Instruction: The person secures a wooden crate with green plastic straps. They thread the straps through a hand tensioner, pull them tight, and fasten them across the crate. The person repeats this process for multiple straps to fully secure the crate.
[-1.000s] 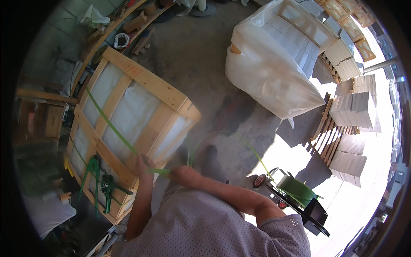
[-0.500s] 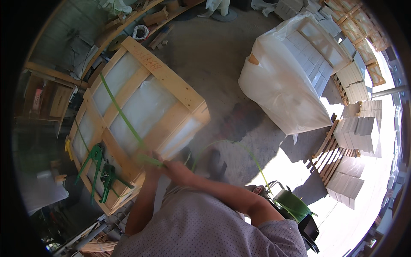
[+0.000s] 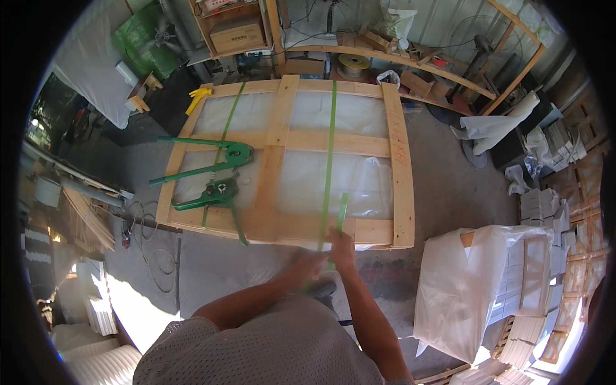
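A slatted wooden crate with white wrapped contents lies in front of me. A green plastic strap runs across it from the far edge down to the near edge. My right hand is closed on a free end of strap, which sticks up past the fingers. Just left of it, my left hand is blurred, its fingers closed where the strap comes over the near edge. Two green strapping tools, one with long handles and a tensioner-like one, rest on the crate's left, by a second green strap.
A yellow tool or glove lies at the crate's far left corner. Behind stands a cluttered wooden bench. To the right is a plastic-covered stack of pale blocks. A cable lies on the floor at left.
My view has turned left, so the crate now lies squarely ahead. My hands have come apart slightly, and the strap end now points up from my right hand.
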Tool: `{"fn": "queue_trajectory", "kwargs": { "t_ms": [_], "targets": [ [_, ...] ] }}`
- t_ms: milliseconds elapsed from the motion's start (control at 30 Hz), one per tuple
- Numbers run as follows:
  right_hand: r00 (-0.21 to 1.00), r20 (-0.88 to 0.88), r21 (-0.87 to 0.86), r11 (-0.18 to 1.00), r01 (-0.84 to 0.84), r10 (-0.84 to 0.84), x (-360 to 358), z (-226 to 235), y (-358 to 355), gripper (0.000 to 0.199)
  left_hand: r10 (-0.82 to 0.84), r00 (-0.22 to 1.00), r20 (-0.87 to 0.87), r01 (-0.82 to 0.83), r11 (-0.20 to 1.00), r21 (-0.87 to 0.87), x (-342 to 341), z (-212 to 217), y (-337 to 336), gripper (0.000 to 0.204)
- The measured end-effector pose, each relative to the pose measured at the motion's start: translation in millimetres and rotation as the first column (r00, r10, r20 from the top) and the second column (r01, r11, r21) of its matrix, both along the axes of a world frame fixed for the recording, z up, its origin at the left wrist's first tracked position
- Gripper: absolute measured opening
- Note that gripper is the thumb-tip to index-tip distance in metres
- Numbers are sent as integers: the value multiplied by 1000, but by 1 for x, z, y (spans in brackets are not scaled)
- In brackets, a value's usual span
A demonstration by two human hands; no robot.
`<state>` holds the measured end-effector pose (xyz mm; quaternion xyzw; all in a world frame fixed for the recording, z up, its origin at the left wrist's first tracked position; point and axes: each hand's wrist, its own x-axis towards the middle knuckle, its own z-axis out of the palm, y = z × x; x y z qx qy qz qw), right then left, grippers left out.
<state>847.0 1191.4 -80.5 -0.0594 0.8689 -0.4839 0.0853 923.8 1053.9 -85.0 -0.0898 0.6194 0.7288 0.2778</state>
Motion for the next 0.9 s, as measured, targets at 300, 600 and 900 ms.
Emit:
{"fn": "queue_trajectory", "kwargs": {
  "t_ms": [300, 600, 900],
  "targets": [
    [879, -462, 253, 933, 256, -116, -29, 81, -41, 29, 210, 960, -187, -237, 962, -137, -8, -20, 3, 38],
    [773, 361, -155, 851, -501, 521, -9, 48, -171, 39, 320, 874, -366, -218, 931, 294, 17, -94, 3, 47],
    [482, 775, -303, 910, -282, 408, -12, 8, -261, 36, 267, 961, 75, -274, 956, 103, -11, -74, 7, 42]
  ]
}}
